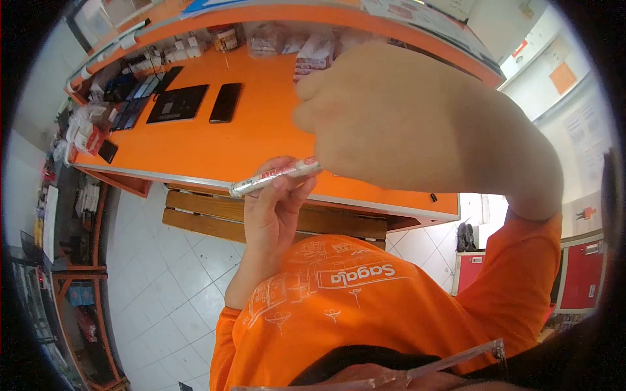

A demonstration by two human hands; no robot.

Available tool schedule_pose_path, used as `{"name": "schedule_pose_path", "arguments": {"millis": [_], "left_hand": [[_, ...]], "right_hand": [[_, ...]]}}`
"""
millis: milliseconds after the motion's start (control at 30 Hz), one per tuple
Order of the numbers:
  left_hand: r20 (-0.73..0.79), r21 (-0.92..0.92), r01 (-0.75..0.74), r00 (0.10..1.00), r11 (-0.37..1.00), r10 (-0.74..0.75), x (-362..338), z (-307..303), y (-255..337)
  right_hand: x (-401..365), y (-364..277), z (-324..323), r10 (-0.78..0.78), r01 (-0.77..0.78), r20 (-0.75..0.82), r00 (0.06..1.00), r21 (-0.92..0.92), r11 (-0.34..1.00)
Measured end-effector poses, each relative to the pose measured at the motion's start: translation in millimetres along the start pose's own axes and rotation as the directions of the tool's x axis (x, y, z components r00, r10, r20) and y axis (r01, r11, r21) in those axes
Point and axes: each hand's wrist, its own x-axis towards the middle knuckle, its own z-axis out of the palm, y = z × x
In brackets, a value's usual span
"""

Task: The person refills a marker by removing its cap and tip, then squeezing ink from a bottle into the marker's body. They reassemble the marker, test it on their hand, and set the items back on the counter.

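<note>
The left hand (274, 212) rises from the near left with its fingers and thumb closed around a slim wrapped tube (277, 176). The tube lies nearly level in the air, above the near edge of the orange worktop (261, 137). The right hand (417, 124), very close to the camera, is curled together over the tube's right end. It seems to pinch that end, though its fingertips are hidden behind the knuckles. The step in hand looks like work on that right end. It would go best if the left hand grips close to the middle and stays quiet, so the tube cannot bend or roll. The right hand should then do the small turning or pulling with a light, even pinch that does not crush the wrapper. The tube's silvery wrapper has red printing along it, too small and blurred to read. The orange shirt (365, 306) at the near side has a white line drawing and the word "Sagala", upside down in this view. Farther off on the worktop lie a dark smartphone (226, 102) and, just left of it, a black tablet (177, 103). Clear packets (264, 40) stand along the far edge, their labels unreadable.
</note>
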Motion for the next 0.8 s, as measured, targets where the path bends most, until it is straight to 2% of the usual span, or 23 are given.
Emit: {"name": "schedule_pose_path", "arguments": {"millis": [67,133,167,233,267,333,367,433,567,667,733,767,800], "left_hand": [[0.009,0.007,-0.006,1.0,1.0,0.006,-1,1,0],[0.024,0.0,-0.01,1.0,1.0,0.01,-1,2,1],[0.037,-0.007,-0.014,0.999,1.0,0.014,-1,3,1],[0.029,0.015,-0.008,1.0,1.0,0.008,-2,5,2],[0.02,0.035,-0.002,1.0,0.999,0.001,-2,6,3],[0.022,0.03,-0.015,1.0,0.999,0.014,-2,5,2],[0.022,0.024,-0.027,0.999,0.999,0.027,-2,5,3],[0.035,0.033,-0.025,0.999,0.999,0.024,-3,5,3],[0.036,0.098,-0.025,0.999,0.995,0.022,-3,2,3],[0.037,0.16,-0.045,0.999,0.986,0.039,-4,0,4],[0.021,0.185,-0.071,0.997,0.98,0.068,-5,0,5],[0.006,0.21,-0.096,0.995,0.973,0.097,-6,-1,5],[0.007,0.211,-0.095,0.995,0.973,0.096,-6,-1,5]], "right_hand": [[-3,-2,5,0.055,-0.054,-0.039,0.998,0.017,0.998],[-6,-2,7,-0.05,0.021,-0.146,0.988,-0.194,0.981],[-6,-1,11,-0.05,0.021,-0.146,0.988,-0.194,0.981],[-5,1,16,-0.046,0.012,-0.331,0.943,-0.103,0.995],[-5,0,14,-0.046,0.012,-0.331,0.942,-0.104,0.994],[-4,-4,4,-0.016,-0.007,-0.143,0.99,-0.155,0.988],[-2,-5,-1,-0.015,-0.007,-0.144,0.989,-0.155,0.988],[1,-6,-10,0.077,-0.08,0.031,0.997,0.108,0.991],[-2,-9,-31,0.047,-0.046,-0.019,0.999,0.045,0.998],[-2,-5,-30,-0.01,0.008,0.044,0.999,0.049,0.999],[-4,-4,-10,-0.088,0.041,-0.197,0.976,-0.23,0.972],[-5,-3,-11,-0.087,0.04,-0.198,0.976,-0.229,0.973],[-7,-4,-15,-0.005,-0.023,-0.136,0.991,-0.205,0.978]]}}
